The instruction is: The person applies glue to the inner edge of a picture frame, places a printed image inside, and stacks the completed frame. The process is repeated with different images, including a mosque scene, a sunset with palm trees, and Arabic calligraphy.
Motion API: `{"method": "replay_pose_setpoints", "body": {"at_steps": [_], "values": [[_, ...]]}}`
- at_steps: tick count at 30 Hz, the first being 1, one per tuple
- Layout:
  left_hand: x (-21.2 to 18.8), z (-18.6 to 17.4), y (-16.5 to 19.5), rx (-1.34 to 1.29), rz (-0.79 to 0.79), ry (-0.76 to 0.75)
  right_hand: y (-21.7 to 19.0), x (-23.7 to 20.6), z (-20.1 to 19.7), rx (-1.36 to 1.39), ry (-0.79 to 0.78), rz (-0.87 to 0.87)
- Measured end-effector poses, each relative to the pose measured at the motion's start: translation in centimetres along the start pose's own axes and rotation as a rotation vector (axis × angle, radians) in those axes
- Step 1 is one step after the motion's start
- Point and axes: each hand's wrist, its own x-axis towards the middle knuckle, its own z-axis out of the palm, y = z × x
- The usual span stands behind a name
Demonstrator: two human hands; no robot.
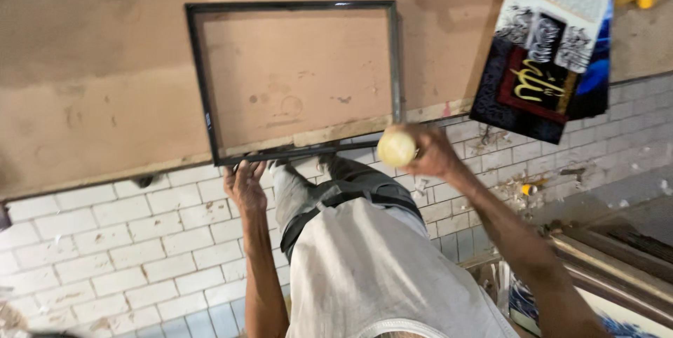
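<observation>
Dim, warm, even light; soft shadows, slight motion blur, mild edge distortion.

Empty black rectangular frame [298, 78] lies flat on the brown board, near edge overhanging it

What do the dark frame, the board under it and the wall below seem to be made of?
Frame: thin dark strips, probably metal or painted wood, slightly glossy. Board: matte brown, stained, likely hardboard or plywood. Wall: white glazed brick-shaped tiles, with visible joints and grime. The left hand touches the frame's near edge.
</observation>
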Motion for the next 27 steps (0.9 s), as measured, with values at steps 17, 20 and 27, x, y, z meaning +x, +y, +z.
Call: {"method": "replay_pose_setpoints", "body": {"at_steps": [17,20,27], "values": [[0.8,-1.9,-0.3,-0.137,-0.187,0.061,-12.9,24.7,17.6,0.464,-0.194,-0.029],[1.0,-1.5,0.4,-0.108,-0.213,0.063,-16.1,26.0,19.5,0.553,-0.149,0.075],[0.9,-1.3,0.5,-0.091,-0.191,0.07,-13.5,22.3,18.0,1.245,-0.2,0.244]]}}
